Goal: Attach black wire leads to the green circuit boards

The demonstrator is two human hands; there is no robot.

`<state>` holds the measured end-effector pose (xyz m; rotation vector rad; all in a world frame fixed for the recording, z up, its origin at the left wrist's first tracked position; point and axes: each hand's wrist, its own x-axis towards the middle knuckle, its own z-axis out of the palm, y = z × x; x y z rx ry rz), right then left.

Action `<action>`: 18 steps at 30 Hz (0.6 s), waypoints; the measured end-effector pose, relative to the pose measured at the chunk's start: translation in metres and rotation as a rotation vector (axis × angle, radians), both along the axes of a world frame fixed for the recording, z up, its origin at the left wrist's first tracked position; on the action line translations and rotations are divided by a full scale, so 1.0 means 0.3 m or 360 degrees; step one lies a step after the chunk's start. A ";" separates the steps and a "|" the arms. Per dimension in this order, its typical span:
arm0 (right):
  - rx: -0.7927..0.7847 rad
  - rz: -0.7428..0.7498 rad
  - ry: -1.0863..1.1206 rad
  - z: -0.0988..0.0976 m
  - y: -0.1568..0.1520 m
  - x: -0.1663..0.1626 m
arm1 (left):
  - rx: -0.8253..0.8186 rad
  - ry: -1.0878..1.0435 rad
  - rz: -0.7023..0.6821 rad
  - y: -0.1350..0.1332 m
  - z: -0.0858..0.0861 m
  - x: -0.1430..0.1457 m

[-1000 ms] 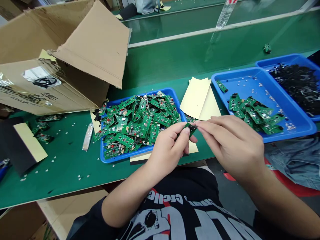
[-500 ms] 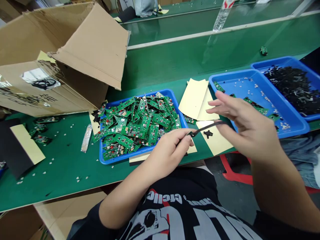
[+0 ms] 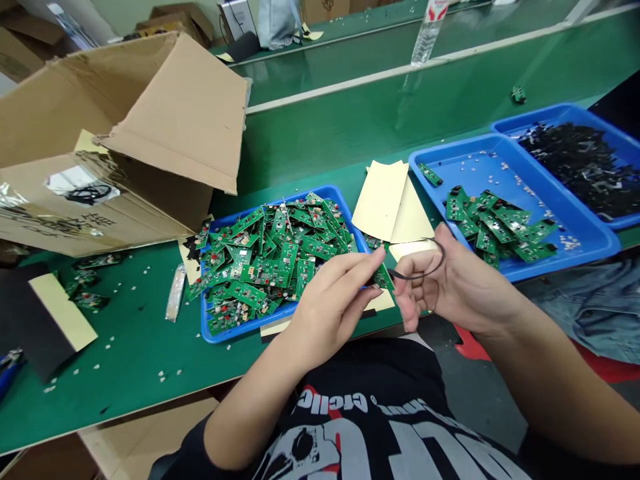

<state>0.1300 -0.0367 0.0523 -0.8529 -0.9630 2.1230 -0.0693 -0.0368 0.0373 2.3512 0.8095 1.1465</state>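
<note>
My left hand [image 3: 333,303] is closed, pinching a small green circuit board [image 3: 384,277] between thumb and fingers, above the front right corner of a heaped tray. A thin black strip [image 3: 423,275] runs from the board's edge and bends in a loop to my right hand [image 3: 463,283]. That hand has its fingers curled towards the board and the strip against its thumb; exactly where it grips is hard to see. Many green circuit boards [image 3: 270,270] fill the blue tray [image 3: 213,333] left of my hands.
A second blue tray [image 3: 595,250] at right holds several boards; another tray [image 3: 555,110] behind it holds black pieces [image 3: 580,163]. Yellow paper sheets [image 3: 383,200] lie between trays. A large open cardboard box [image 3: 185,113] stands at left, and a water bottle [image 3: 427,37] behind.
My right hand has turned and lowered, its fingers now curled near the board. The black strip, nearly straight before, is bent into a loop. More boards show in the right tray.
</note>
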 end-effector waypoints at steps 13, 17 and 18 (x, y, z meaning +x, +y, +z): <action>0.0691 -0.0014 -0.0567 0.069 -0.035 -0.024 | 0.0534 0.0155 0.0081 0.020 -0.046 -0.041; 0.0965 -0.0134 -0.0732 0.092 -0.052 -0.044 | 0.0660 0.0151 0.0070 0.026 -0.034 -0.040; 0.1009 -0.0142 -0.0761 0.097 -0.054 -0.047 | 0.0690 0.0145 0.0070 0.027 -0.029 -0.038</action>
